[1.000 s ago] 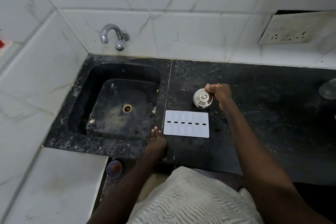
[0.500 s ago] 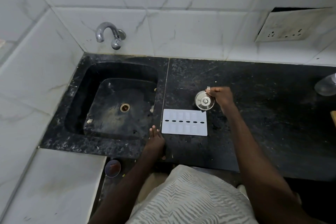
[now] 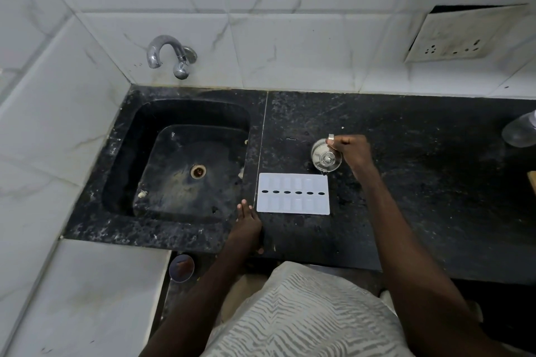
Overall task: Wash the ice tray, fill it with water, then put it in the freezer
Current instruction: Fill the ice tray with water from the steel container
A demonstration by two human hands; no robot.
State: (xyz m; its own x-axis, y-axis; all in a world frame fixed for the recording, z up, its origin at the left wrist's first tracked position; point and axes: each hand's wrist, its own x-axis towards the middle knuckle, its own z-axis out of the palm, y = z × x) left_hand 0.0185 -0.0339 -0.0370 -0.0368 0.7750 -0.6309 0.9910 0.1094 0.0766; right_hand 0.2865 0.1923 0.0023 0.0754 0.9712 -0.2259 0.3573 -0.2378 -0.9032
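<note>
A white ice tray (image 3: 293,193) lies flat on the black counter (image 3: 420,188), just right of the sink, with a row of dark oval slots along its middle. Right behind its far right corner stands a small steel jug with a knobbed lid (image 3: 326,158). My right hand (image 3: 352,152) grips the jug's handle, and the spout points down toward the tray's corner. My left hand (image 3: 248,222) rests on the counter edge with straight fingers, just left of the tray and apart from it.
A black stone sink (image 3: 185,159) with a drain sits at the left under a chrome tap (image 3: 171,55). A clear container (image 3: 520,130) stands at the counter's far right edge. A wall socket plate (image 3: 458,35) hangs above. A small bowl (image 3: 181,267) sits below the counter.
My right hand has tilted the steel jug, bringing its spout toward the tray's far right corner. The left hand and the tray have stayed put.
</note>
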